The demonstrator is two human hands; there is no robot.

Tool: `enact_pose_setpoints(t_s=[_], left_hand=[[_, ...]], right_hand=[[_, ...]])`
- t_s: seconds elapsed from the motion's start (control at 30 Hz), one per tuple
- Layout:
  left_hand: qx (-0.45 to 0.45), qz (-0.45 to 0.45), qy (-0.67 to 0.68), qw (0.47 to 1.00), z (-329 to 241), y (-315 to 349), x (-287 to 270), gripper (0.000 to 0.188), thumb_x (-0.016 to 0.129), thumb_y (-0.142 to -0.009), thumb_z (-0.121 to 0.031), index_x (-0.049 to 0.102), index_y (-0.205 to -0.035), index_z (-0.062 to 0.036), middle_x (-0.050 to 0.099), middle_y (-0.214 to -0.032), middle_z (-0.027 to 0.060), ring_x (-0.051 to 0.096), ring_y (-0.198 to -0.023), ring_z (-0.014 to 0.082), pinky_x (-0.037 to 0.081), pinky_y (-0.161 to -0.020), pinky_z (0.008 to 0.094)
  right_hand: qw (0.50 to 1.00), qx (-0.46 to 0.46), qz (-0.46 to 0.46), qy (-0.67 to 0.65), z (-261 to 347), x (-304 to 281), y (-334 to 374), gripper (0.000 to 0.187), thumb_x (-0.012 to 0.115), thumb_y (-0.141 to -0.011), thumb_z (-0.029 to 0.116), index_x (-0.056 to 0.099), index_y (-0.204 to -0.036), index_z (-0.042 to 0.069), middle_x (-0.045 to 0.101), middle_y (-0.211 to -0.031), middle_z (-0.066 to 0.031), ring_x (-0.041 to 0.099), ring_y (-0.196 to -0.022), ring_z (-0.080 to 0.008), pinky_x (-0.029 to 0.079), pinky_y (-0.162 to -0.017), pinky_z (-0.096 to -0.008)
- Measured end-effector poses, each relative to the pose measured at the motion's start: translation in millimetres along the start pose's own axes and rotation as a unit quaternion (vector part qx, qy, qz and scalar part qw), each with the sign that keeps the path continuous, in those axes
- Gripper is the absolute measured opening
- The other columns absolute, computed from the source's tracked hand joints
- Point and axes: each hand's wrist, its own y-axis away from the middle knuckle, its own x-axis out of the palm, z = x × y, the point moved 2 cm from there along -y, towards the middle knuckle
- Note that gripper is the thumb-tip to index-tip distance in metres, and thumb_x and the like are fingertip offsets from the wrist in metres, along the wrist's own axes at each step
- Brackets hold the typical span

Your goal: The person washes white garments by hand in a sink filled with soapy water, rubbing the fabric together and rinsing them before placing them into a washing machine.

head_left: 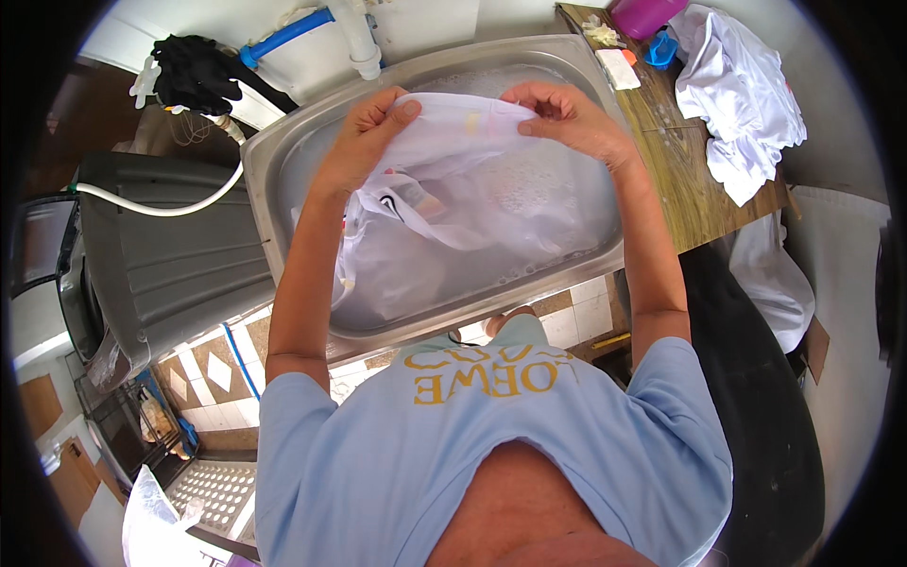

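A wet white garment [449, 128] is stretched between my two hands above the water in a steel sink [260, 184]. My left hand [370, 134] pinches it at one end, thumb on top. At the other end my right hand [574, 121] grips it with thumb and fingers closed. The rest of the cloth hangs down into cloudy, soapy water, showing some dark and red print near my left wrist. White fabric also lies under the surface, its outline blurred by the water.
At right, a wooden counter [694, 203] bears a white bar [618, 69], a blue cup-like item [660, 49], a purple container [644, 13] and piled white clothes [742, 90]. A grey plastic unit [175, 255] and a white hose [170, 212] stand left, below black cloth [200, 76].
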Motion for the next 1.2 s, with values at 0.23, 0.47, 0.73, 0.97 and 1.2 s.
enact_pose_setpoints(t_s=[0.23, 0.47, 0.73, 0.97, 1.2], left_hand=[[-0.020, 0.044, -0.115, 0.992, 28, -22, 18, 0.012, 0.062, -0.087, -0.020, 0.059, -0.084, -0.0083, 0.057, -0.074, -0.0050, 0.050, -0.068, 0.0014, 0.040, -0.058, 0.0176], [-0.006, -0.062, 0.197, 0.978, 37, -64, 66, 0.008, 0.066, -0.078, -0.010, 0.060, -0.082, -0.0073, 0.060, -0.079, -0.0019, 0.052, -0.066, 0.0057, 0.043, -0.058, 0.0218], [0.316, -0.125, -0.471, 0.814, 72, -72, 193, 0.019, 0.065, -0.064, -0.021, 0.055, -0.067, -0.0056, 0.060, -0.071, 0.0120, 0.057, -0.059, 0.0300, 0.044, -0.052, 0.0379], [0.202, -0.170, -0.426, 0.865, 90, -124, 132, 0.018, 0.063, -0.067, -0.021, 0.059, -0.069, -0.0035, 0.056, -0.058, 0.0154, 0.055, -0.051, 0.0341, 0.043, -0.048, 0.0381], [0.169, -0.197, -0.495, 0.829, 91, -125, 100, 0.018, 0.063, -0.069, -0.027, 0.063, -0.073, -0.0087, 0.060, -0.062, 0.0130, 0.059, -0.057, 0.0325, 0.047, -0.052, 0.0393]], right_hand=[[0.984, -0.015, 0.010, -0.178, -42, -9, 26, 0.015, 0.067, -0.078, 0.015, 0.063, -0.086, 0.002, 0.058, -0.077, -0.0007, 0.053, -0.077, -0.0091, 0.043, -0.070, -0.0226], [0.768, 0.067, -0.236, -0.592, -95, 34, 8, 0.027, 0.061, -0.084, 0.025, 0.057, -0.096, 0.001, 0.062, -0.097, -0.0105, 0.060, -0.090, -0.0206, 0.048, -0.081, -0.0337], [0.766, -0.160, 0.009, -0.623, -191, 31, -41, 0.025, 0.048, -0.093, 0.031, 0.047, -0.078, 0.011, 0.050, -0.078, 0.0008, 0.047, -0.066, -0.0131, 0.042, -0.059, -0.0260], [0.680, -0.038, -0.113, -0.723, -144, 42, -37, 0.028, 0.047, -0.092, 0.037, 0.054, -0.103, 0.012, 0.057, -0.089, -0.0032, 0.057, -0.083, -0.0181, 0.048, -0.078, -0.0310], [0.685, 0.068, -0.210, -0.695, -109, 48, -35, 0.032, 0.046, -0.092, 0.042, 0.054, -0.096, 0.011, 0.060, -0.100, -0.0063, 0.057, -0.095, -0.0245, 0.047, -0.082, -0.0355]])
